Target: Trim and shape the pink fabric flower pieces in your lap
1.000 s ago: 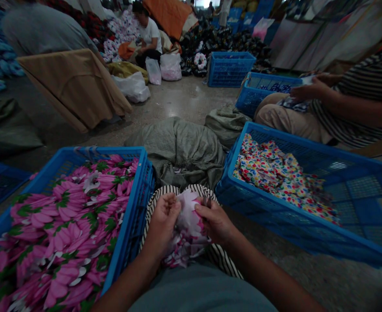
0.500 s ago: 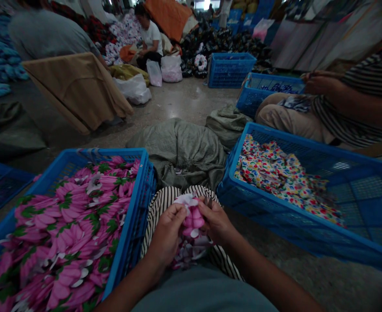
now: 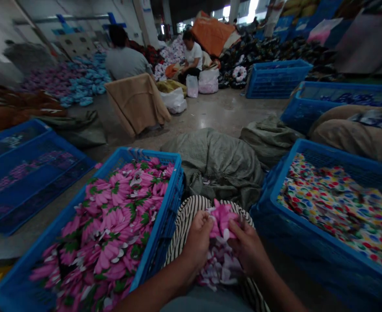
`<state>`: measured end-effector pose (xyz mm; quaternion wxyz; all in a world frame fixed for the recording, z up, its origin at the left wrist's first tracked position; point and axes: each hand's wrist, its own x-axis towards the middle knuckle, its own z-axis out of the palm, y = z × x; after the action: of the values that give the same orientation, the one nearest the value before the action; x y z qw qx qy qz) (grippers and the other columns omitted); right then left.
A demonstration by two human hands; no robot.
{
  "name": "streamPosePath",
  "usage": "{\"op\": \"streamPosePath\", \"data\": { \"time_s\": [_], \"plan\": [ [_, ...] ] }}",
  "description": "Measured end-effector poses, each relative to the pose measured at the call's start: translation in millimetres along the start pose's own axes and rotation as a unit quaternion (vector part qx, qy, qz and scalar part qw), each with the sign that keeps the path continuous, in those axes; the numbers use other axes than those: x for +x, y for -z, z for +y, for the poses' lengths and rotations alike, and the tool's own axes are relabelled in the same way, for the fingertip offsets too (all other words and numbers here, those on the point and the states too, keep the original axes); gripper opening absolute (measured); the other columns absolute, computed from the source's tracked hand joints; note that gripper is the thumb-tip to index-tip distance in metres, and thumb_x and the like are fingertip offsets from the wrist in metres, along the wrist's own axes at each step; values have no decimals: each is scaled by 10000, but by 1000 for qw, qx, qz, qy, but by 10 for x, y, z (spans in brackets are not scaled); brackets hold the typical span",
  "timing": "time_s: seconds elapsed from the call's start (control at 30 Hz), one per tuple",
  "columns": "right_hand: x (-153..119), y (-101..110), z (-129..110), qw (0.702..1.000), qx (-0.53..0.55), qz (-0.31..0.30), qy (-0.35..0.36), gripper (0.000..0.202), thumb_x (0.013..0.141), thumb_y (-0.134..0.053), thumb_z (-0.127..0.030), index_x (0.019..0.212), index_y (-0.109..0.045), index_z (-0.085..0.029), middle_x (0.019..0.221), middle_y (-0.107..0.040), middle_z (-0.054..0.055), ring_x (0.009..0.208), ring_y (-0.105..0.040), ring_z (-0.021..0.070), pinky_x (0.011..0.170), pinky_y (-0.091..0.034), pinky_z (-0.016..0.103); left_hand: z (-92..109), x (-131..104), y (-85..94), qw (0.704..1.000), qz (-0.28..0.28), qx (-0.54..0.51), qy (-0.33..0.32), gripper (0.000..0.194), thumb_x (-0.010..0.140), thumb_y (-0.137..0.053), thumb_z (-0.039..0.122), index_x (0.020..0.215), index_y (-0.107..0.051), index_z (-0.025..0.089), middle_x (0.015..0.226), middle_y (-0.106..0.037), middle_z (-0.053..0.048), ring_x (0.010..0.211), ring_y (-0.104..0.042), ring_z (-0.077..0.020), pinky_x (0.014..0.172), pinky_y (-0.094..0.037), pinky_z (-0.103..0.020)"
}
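A pink fabric piece point(image 3: 222, 216) with white parts is stretched between my two hands above my lap. My left hand point(image 3: 197, 236) pinches its left side between thumb and fingers. On the other side, my right hand point(image 3: 249, 247) has thumb and fingers closed on the right edge; whether it also holds a small tool is too dark to make out. Below them, pale pink and white fabric pieces point(image 3: 221, 264) lie on my lap, over striped cloth point(image 3: 191, 208). To the left, many pink and green fabric pieces point(image 3: 116, 216) fill a blue crate point(image 3: 177, 159).
A blue crate point(image 3: 275, 193) of colourful dotted fabric point(image 3: 337, 203) stands at right. Grey-green sacks point(image 3: 220, 151) lie ahead. Another blue crate point(image 3: 41, 164) is at far left. A person's knee point(image 3: 350, 134) is at right; two people sit farther off near a cloth-draped chair point(image 3: 139, 104).
My view has turned left, so the surroundings sit farther right. The pink piece is now spread wider between my hands. A dark pointed tip seen by my right hand earlier is no longer distinct.
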<state>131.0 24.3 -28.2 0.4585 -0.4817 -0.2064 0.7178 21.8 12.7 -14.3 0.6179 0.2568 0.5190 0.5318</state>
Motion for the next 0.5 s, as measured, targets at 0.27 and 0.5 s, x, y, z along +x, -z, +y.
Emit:
{"op": "streamPosePath", "data": {
  "time_s": [0.27, 0.5],
  "plan": [
    [-44, 13, 24, 999, 39, 3, -7, 352, 587, -762, -360, 709, -474, -200, 410, -421, -104, 291, -282, 35, 306, -235, 146, -20, 97, 27, 971, -33, -208, 108, 177, 612, -699, 200, 703, -566, 129, 600, -542, 14, 526, -486, -88, 542, -380, -209],
    [-136, -94, -55, 1000, 11, -13, -6, 344, 559, -783, -331, 781, -548, -216, 527, -527, -70, 379, -425, 65, 376, -330, 169, 100, 98, 42, 963, -74, -215, 142, 235, 637, -706, 229, 826, -624, 115, 709, -641, -36, 585, -567, -122, 569, -429, -233]
  ]
}}
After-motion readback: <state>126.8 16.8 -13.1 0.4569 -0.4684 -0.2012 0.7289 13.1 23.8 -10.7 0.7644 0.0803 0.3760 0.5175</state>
